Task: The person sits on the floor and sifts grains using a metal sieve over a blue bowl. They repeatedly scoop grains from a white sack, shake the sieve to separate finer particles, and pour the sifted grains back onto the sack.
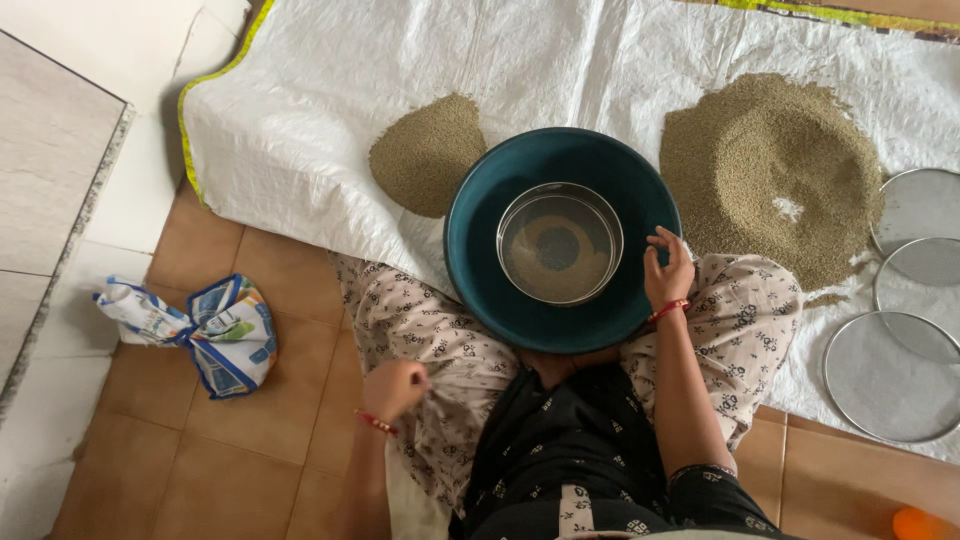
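Note:
A round teal basin point(480, 260) rests between my knees on a white woven sheet point(330, 90). Inside it sits a steel-rimmed mesh sieve point(560, 243) with a thin layer of grain. My right hand point(668, 270) grips the basin's right rim, a red thread at its wrist. My left hand point(393, 388) lies curled on my left knee against the printed fabric, holding nothing that I can see. A small heap of grain point(428, 153) lies left of the basin, and a larger spread heap point(770, 170) lies to the right.
Three more round mesh sieves point(890, 375) lie on the sheet at the right edge. A knotted printed bag point(215, 330) sits on the brown tiles at left. A pale stone step point(50, 200) borders the far left. Something orange point(922, 523) shows at bottom right.

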